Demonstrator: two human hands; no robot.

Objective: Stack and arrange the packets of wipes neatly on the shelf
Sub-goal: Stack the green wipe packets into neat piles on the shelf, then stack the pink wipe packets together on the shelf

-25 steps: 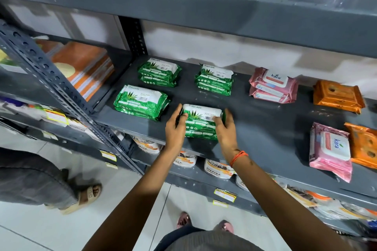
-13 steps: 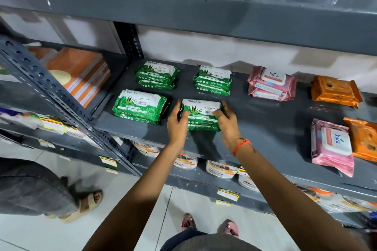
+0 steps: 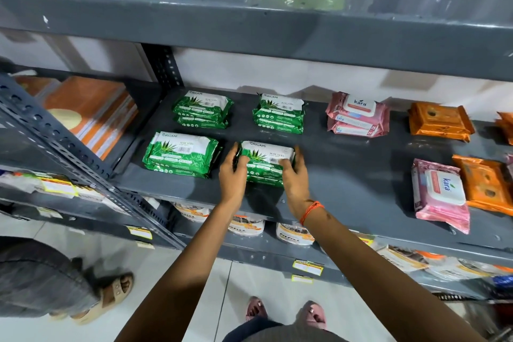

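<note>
Both hands clasp one green stack (image 3: 268, 162) near the shelf (image 3: 361, 175) front edge: left hand (image 3: 232, 175) fingers curled on its left end, right hand (image 3: 295, 178) on its right.

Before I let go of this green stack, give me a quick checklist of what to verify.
1. Both hands on the stack: left hand and right hand flank the front green Origami wipes stack. Ok.
2. Stack resting on the grey metal shelf: ok.
3. Gap to the neighbouring green stack: apart, ok.
4. In line with the rear green stack: roughly, ok.
5. Packets squared under the fingers: cannot tell.
6. Front pink Kara packet straight: askew, not ok.
</note>
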